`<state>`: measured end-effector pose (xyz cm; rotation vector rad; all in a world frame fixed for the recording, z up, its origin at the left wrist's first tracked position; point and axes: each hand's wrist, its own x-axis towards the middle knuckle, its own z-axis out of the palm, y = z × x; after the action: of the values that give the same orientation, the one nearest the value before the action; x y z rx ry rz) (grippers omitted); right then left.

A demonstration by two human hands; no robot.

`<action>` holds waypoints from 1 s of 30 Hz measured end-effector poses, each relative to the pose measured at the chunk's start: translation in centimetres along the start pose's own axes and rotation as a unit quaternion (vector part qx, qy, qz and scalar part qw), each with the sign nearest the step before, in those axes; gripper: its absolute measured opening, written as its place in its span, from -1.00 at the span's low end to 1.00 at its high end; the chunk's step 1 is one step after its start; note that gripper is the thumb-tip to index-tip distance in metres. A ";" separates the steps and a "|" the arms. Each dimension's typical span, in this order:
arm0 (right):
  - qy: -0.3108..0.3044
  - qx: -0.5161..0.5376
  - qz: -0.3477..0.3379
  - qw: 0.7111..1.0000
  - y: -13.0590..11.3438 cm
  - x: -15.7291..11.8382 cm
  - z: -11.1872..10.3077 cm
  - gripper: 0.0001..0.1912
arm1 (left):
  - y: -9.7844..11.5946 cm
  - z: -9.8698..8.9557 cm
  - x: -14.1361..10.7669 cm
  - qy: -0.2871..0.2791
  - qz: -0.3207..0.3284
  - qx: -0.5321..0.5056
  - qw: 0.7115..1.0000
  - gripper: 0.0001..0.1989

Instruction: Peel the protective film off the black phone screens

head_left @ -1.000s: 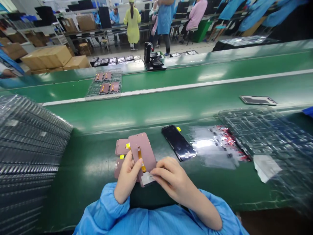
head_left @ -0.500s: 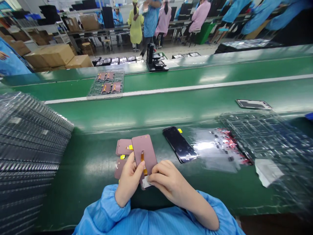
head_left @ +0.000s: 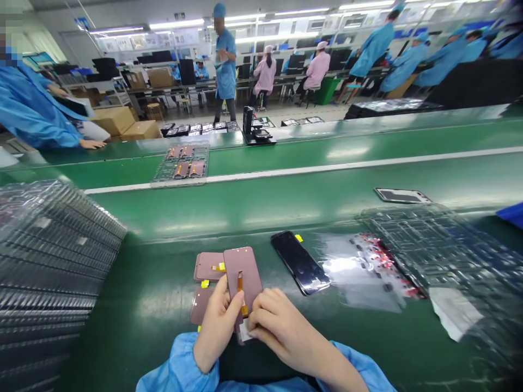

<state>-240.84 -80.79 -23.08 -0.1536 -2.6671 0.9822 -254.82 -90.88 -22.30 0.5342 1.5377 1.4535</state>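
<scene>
My left hand (head_left: 216, 329) is closed on the left edge of a phone screen (head_left: 247, 262), its mauve back turned up. An orange flex cable (head_left: 240, 281) runs down the middle of that back, beside my left thumb. At the lower end my right hand (head_left: 281, 322) pinches close to a white sticker (head_left: 244, 330); whether the fingers hold the sticker or the screen's edge is hard to see. Left of my hands lie more mauve screens (head_left: 208, 267) with yellow tabs. Dark glossy screens (head_left: 300, 264) are stacked on the right.
Clear plastic films (head_left: 347, 269) with red tabs lie right, beside clear trays (head_left: 433, 245) and white paper (head_left: 453, 311). Tall stacked trays (head_left: 61, 261) stand left. Across the green conveyor (head_left: 286, 204) is a tray of mauve screens (head_left: 182, 169). A co-worker (head_left: 36, 109) stands far left.
My view has tilted up, so the bench appears lower. Both hands keep nearly the same hold on the screen. The co-worker at far left shows more fully, one hand resting on the far bench.
</scene>
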 end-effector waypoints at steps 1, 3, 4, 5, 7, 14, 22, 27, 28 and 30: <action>0.000 0.000 -0.001 1.000 0.0 0.0 0.0 -0.88 | 0.0 0.0 0.0 -0.002 -0.001 0.001 1.000 -0.40; 0.001 -0.007 -0.004 1.000 0.0 0.0 0.2 -0.88 | 0.0 0.1 0.0 -0.007 -0.001 0.003 1.000 -0.38; 0.003 -0.014 -0.007 1.000 0.0 -0.1 0.3 -0.87 | 0.0 0.1 0.0 -0.009 0.001 0.004 1.000 -0.38; 0.006 -0.023 -0.012 1.000 0.0 -0.1 0.4 -0.86 | -0.1 0.1 0.0 -0.010 0.005 0.007 1.000 -0.38; 0.013 -0.044 -0.026 0.999 0.1 -0.2 0.8 -0.85 | -0.1 0.0 0.0 -0.006 0.012 0.014 1.000 -0.41; 0.015 -0.047 -0.059 0.997 0.0 -0.3 1.0 -0.84 | -0.5 -0.6 0.4 -0.009 -0.006 0.006 1.000 -0.37; 0.054 -0.031 -0.054 0.997 -0.2 -0.2 0.6 -0.89 | -0.6 -0.9 0.4 -0.022 0.007 -0.002 1.000 -0.41; 0.035 -0.055 -0.054 0.996 -0.2 -0.2 0.6 -0.89 | -0.8 -0.8 0.4 -0.011 0.010 0.029 0.999 -0.39; 0.034 -0.063 -0.056 0.996 -0.2 -0.1 0.6 -0.89 | -0.9 -0.8 0.4 -0.011 0.011 0.032 0.999 -0.39; 0.034 -0.083 -0.062 0.994 -0.2 -0.1 0.8 -0.86 | -1.1 -0.8 0.4 -0.011 0.009 0.031 0.999 -0.37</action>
<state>-241.02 -81.48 -23.55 -0.0550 -2.6567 0.7057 -255.37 -91.22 -23.56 0.5999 1.5683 1.4144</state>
